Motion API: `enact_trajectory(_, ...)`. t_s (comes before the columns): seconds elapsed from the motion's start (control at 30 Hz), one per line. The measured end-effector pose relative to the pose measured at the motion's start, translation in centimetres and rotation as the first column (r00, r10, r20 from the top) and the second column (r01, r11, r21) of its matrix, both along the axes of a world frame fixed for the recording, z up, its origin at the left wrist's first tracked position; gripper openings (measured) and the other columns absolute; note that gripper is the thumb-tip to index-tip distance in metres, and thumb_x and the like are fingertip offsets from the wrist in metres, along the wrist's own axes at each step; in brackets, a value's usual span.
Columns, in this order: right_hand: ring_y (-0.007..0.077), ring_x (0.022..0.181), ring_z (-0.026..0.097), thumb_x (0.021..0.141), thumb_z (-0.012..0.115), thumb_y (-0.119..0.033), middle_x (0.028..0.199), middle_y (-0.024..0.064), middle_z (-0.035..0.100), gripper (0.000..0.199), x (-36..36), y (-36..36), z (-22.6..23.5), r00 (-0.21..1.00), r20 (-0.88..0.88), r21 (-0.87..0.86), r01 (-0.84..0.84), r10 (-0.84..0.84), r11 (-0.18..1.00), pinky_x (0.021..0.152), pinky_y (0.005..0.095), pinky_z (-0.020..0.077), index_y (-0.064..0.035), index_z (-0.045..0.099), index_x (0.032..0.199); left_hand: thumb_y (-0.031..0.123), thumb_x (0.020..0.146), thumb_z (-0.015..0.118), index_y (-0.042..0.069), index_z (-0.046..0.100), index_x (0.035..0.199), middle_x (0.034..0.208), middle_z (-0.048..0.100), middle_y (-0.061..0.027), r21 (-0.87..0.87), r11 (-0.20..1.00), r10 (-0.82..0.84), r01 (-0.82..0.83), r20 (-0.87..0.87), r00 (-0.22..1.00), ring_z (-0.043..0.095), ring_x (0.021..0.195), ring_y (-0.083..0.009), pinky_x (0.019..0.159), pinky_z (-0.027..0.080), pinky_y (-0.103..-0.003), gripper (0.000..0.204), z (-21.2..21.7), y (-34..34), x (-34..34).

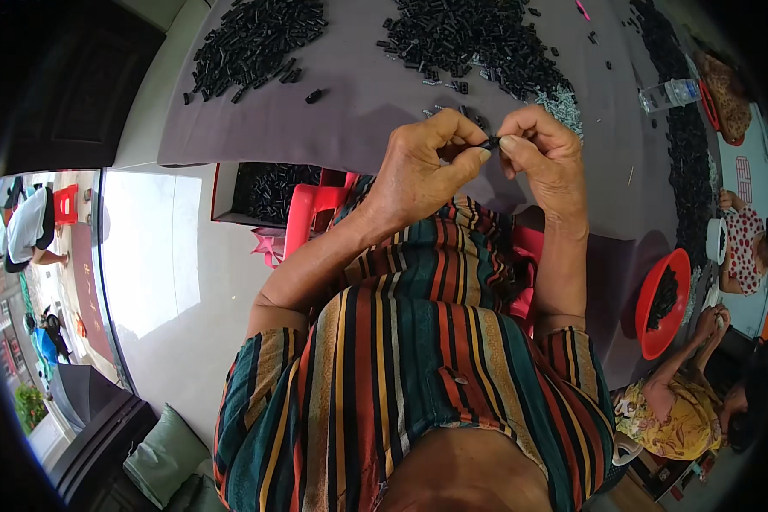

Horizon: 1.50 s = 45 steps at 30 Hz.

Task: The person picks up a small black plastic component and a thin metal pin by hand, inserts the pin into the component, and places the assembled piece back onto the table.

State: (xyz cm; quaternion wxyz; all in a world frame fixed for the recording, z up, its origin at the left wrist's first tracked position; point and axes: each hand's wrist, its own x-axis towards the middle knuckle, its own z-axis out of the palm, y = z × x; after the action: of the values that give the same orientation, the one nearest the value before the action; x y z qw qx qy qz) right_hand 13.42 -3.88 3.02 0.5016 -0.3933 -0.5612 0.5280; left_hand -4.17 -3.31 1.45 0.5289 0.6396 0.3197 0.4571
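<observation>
Above the near edge of a cloth-covered table [350, 119], my two hands meet fingertip to fingertip. My left hand [431, 162] pinches a small black plastic piece [491, 143] between thumb and forefinger. The thumb and fingers of my right hand [544, 158] close on the other end of that piece; its exact form is mostly hidden. Just beyond my hands spreads a large heap of small black plastic pieces [469, 38]. Grey screw-like parts [560, 109] lie at its right edge, close to my right hand.
A second black heap [260, 38] lies at the far left, with a single loose piece [315, 96] nearby. Below the table's left edge stands a box of black pieces [273, 189]. To the right are a red bowl [662, 303], a plastic bottle [670, 95] and other people seated.
</observation>
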Motion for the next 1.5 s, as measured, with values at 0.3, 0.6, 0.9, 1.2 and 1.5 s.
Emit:
enact_trajectory(0.3,0.0018,0.057,0.042,0.082,0.057,-0.002,0.067,-0.0042,0.051,0.001,0.0,-0.4,0.3,0.978,0.207,0.160,-0.001,-0.033,0.987,0.050,0.0176,0.0362,-0.0022,0.057,0.082,0.004,0.080,0.062,-0.003,0.058,0.084,0.068,0.058,-0.0010,-0.254,0.965,-0.052,0.069,0.074,0.996,0.053,0.062,-0.0049,0.054,0.044,-0.020,0.009,0.8,0.0,0.0)
enact_trajectory(0.6,0.0034,0.055,0.046,0.085,0.058,-0.009,0.066,-0.0023,0.053,0.008,0.3,-0.4,0.5,0.981,0.192,0.120,-0.005,-0.018,0.993,0.049,0.0179,0.0381,-0.0015,0.061,0.085,0.004,0.082,0.062,-0.002,0.059,0.088,0.074,0.058,-0.0023,-0.216,0.963,-0.146,0.160,0.076,0.986,0.054,0.065,-0.0065,0.060,0.046,-0.020,0.010,0.0,0.5,-0.3)
enact_trajectory(0.9,0.0051,0.055,0.049,0.086,0.058,-0.010,0.065,0.0001,0.054,0.011,-0.2,-0.6,0.6,0.994,0.089,0.136,0.048,-0.061,0.990,0.048,0.0173,0.0386,-0.0001,0.061,0.087,0.009,0.084,0.061,-0.003,0.058,0.092,0.078,0.059,-0.0058,-0.320,0.914,-0.171,0.251,0.257,0.951,0.057,0.066,-0.0106,0.063,0.048,-0.023,0.015,-0.1,0.5,-0.2)
enact_trajectory(1.2,0.0038,0.055,0.048,0.086,0.058,-0.010,0.067,-0.0002,0.054,0.009,-1.2,-0.7,-0.2,0.981,0.080,0.302,0.147,-0.178,0.942,0.048,0.0169,0.0372,-0.0015,0.061,0.088,0.008,0.084,0.061,-0.003,0.058,0.092,0.080,0.060,-0.0060,-0.277,0.931,-0.177,0.238,0.229,0.957,0.058,0.068,-0.0115,0.064,0.049,-0.024,0.014,0.1,0.6,-0.3)
enact_trajectory(1.5,0.0051,0.062,0.049,0.085,0.058,-0.007,0.075,0.0002,0.056,0.007,-2.0,-1.2,-0.5,0.922,0.219,0.357,0.229,-0.319,0.906,0.053,0.0193,0.0388,-0.0012,0.060,0.088,0.006,0.083,0.062,-0.004,0.058,0.092,0.078,0.060,-0.0072,-0.296,0.933,-0.134,0.203,0.238,0.962,0.058,0.066,-0.0110,0.062,0.048,-0.023,0.014,0.3,0.4,-0.2)
